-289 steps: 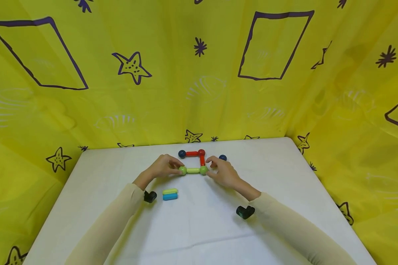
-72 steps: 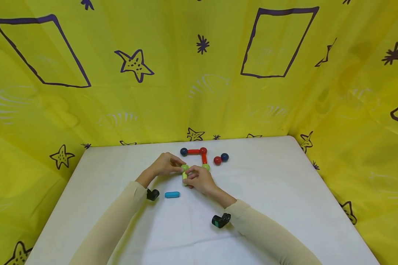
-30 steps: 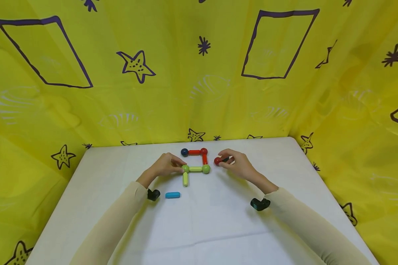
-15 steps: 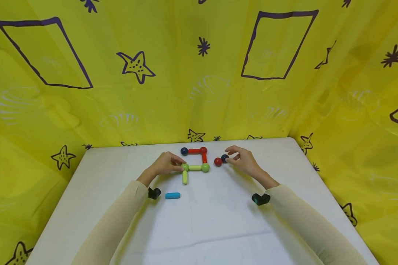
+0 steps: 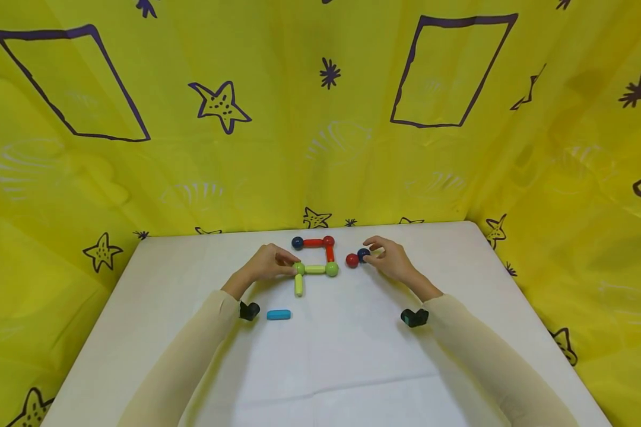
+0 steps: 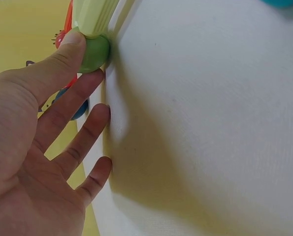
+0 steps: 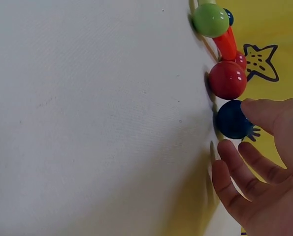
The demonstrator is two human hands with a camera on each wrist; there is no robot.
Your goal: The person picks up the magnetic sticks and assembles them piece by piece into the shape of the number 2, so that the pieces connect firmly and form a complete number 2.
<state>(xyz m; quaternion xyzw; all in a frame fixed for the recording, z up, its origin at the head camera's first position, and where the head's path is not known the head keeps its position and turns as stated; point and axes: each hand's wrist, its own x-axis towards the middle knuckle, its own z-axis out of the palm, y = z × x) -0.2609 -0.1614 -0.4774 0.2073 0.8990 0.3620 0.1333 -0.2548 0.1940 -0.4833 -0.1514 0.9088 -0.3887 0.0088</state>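
Note:
My left hand (image 5: 269,263) pinches a light-green ball (image 6: 98,53) between thumb and index finger; its other fingers are spread apart. From that ball one yellow-green rod (image 5: 298,286) points toward me. Another yellow-green rod (image 5: 315,270) links it to a second green ball (image 5: 332,269). A red rod (image 5: 329,254) leads from there to a red ball (image 5: 328,241), then a further red rod (image 5: 313,242) to a dark-blue ball (image 5: 297,242). My right hand (image 5: 392,261) touches a loose dark-blue ball (image 7: 233,119) with the thumb, its other fingers loosely bent beside it.
A loose red ball (image 5: 352,260) sits against the loose blue ball, right of the rod shape. A blue rod (image 5: 279,315) lies nearer me on the white table (image 5: 352,356). The yellow patterned curtain (image 5: 272,148) rises behind the table's far edge.
The second yellow-green rod has left its place beside the blue rod and joins the left green ball. Lately the right hand has shifted from around the loose balls to the blue one's right side.

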